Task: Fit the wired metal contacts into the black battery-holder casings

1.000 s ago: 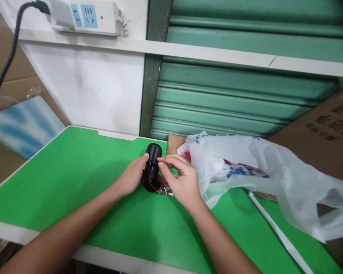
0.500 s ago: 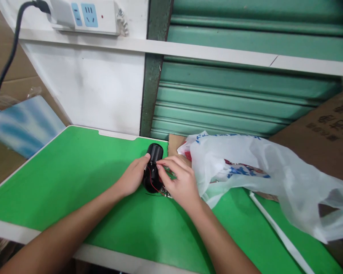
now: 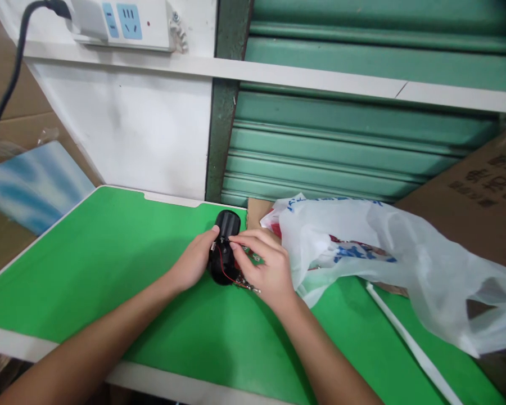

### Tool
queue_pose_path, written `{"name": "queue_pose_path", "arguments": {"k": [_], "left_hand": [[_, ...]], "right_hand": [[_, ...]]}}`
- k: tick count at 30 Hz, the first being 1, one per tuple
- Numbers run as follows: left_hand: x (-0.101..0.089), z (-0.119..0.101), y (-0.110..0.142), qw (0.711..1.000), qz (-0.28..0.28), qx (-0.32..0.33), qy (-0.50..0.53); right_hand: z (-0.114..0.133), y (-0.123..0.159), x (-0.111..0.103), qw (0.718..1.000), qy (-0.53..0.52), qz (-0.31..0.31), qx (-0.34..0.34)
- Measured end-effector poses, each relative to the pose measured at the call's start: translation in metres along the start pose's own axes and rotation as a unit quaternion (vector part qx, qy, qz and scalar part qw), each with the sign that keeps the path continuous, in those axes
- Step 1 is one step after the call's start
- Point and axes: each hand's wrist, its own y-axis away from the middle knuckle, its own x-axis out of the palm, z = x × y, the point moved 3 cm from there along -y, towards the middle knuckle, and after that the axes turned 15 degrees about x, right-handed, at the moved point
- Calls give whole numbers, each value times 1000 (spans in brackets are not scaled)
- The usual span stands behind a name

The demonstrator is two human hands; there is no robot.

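A black cylindrical part [image 3: 225, 243] with a thin red wire [image 3: 224, 271] lies on the green table [image 3: 109, 264]. My left hand [image 3: 191, 261] is wrapped round its left side and holds it. My right hand [image 3: 265, 269] rests on its right side, thumb and forefinger pinched on the red wire at the top of the part. Small metal bits with wires [image 3: 248, 286] lie under my right palm.
A white plastic bag [image 3: 388, 264] with red and blue print lies right of my hands. A white strip [image 3: 409, 343] runs along the table at the right. Cardboard [image 3: 480, 197] stands far right. A power strip [image 3: 122, 22] sits on the shelf above left.
My right fingers have slid a little left along the red wire onto the top of the black part. My left hand has kept its hold.
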Motion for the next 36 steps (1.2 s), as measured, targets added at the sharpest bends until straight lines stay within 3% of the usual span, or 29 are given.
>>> {"name": "queue_pose_path", "arguments": {"k": [3, 6, 10, 20, 28, 36], "left_hand": [[-2, -5, 0, 998, -15, 48, -30], [-3, -14, 3, 992, -29, 109, -64], [-1, -19, 7, 986, 10, 142, -86], [0, -16, 7, 986, 22, 134, -94], [2, -15, 9, 988, 18, 129, -85], [2, -16, 9, 982, 27, 169, -85]], "right_hand": [[-2, 1, 1, 998, -40, 10, 50], [-12, 2, 4, 982, -115, 11, 149], [-24, 3, 10, 953, -192, 53, 228], [-23, 5, 14, 952, -177, 78, 238], [-26, 8, 14, 962, -149, 54, 224], [-23, 9, 12, 972, -111, 48, 202]]}}
